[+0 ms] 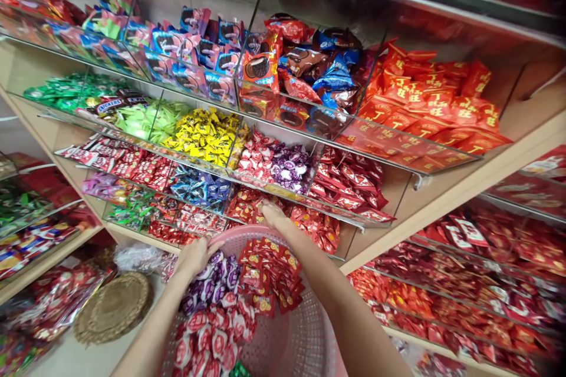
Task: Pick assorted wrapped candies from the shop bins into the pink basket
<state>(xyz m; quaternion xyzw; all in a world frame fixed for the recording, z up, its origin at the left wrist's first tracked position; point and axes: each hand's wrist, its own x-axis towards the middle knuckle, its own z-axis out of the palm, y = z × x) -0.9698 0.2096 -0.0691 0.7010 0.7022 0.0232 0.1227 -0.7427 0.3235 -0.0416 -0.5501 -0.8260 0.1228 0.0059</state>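
My left hand [195, 254] is closed around the rim of a pink plastic basket [329, 306], with the fingers over its far left edge. Inside the basket lie purple-and-white wrapped candies [216, 283], red-and-white wrapped candies [216, 330] and small flat red packets [272, 274]. A bit of green wrapper [240, 370] shows at the bottom. Past the basket's far rim, my right hand [273, 214] reaches into a low shelf compartment, at red packets [245, 206] like those in the basket. Its fingertips are too small and partly hidden to show whether they grip a packet.
Clear-fronted shelves above hold yellow candies [207, 134], purple candies [292, 165], cookie packs [259, 68] and orange-red packets [424, 88]. A clear shelf lip [309, 200] runs just above my right hand. A round woven stool [112, 308] stands at the lower left.
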